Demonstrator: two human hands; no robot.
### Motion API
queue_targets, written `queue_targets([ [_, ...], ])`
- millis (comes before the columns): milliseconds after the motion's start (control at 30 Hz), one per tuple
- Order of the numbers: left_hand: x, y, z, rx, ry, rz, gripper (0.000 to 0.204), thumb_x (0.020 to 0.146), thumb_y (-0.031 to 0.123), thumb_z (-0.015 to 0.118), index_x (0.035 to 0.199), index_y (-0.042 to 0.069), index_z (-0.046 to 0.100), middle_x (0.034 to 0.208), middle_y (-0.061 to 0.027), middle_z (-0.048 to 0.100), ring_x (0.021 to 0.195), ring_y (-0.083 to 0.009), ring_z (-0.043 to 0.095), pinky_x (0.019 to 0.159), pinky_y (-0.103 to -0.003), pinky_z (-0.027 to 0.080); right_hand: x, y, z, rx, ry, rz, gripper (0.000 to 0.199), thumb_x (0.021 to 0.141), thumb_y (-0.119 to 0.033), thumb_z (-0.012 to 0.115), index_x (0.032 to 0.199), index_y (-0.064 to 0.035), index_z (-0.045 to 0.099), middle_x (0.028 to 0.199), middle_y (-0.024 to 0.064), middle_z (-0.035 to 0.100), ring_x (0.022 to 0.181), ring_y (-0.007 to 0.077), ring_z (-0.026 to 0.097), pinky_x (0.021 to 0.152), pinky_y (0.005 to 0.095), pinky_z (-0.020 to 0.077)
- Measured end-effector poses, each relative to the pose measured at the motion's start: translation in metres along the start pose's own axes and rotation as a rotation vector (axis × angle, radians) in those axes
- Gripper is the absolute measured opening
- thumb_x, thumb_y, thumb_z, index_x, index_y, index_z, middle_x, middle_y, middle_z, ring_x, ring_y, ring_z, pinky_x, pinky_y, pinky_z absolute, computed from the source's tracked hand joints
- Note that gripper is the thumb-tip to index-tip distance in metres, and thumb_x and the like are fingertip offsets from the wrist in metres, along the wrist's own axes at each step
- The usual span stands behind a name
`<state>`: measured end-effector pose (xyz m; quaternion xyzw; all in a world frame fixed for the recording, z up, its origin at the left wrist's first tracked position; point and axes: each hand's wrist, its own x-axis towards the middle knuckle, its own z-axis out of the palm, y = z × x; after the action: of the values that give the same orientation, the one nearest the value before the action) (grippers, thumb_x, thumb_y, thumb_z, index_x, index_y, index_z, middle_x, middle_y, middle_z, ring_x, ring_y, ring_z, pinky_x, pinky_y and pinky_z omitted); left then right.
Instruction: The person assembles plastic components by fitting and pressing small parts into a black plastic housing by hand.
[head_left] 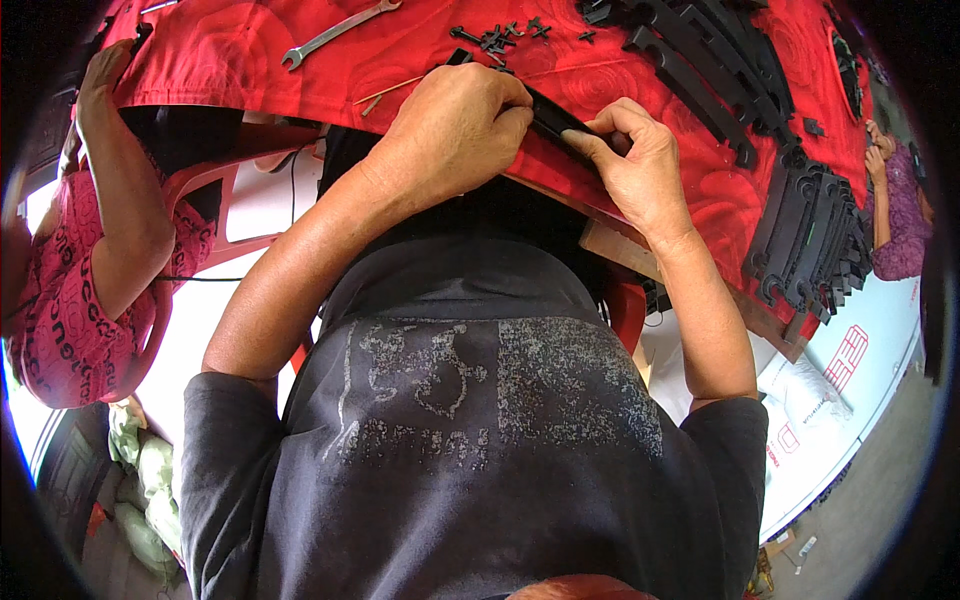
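The black strip, pinched by left hand and right hand (left fingertips mostly hidden), could slip toward the near side if either grip loosens.

My left hand covers part of the black bar, and I can't see its fingertips behind the knuckles. The right hand hides the bar's near end. The top edge clips the wrench and the stacked black parts. I can't read the small black pieces' exact shapes. The dark rim cuts off the person in pink.
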<state>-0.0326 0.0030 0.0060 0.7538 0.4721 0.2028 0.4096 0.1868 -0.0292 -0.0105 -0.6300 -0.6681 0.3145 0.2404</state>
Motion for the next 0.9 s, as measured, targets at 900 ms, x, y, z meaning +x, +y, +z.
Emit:
queue_targets([
  [900, -0.009, 0.022, 0.011, 0.299, -0.009, 0.090, 0.021, 0.087, 0.014, 0.061, 0.081, -0.004, 0.069, 0.075, -0.0264, 0.068, 0.076, -0.0424, 0.070, 0.068, -0.049, 0.057, 0.001, 0.001, 0.001, 0.021, -0.016, 0.046, 0.021, 0.077, -0.017, 0.086, 0.081, -0.0024, 0.072, 0.075, 0.0039, 0.062, 0.065, 0.0152, 0.060, 0.061, 0.0312, 0.0477],
])
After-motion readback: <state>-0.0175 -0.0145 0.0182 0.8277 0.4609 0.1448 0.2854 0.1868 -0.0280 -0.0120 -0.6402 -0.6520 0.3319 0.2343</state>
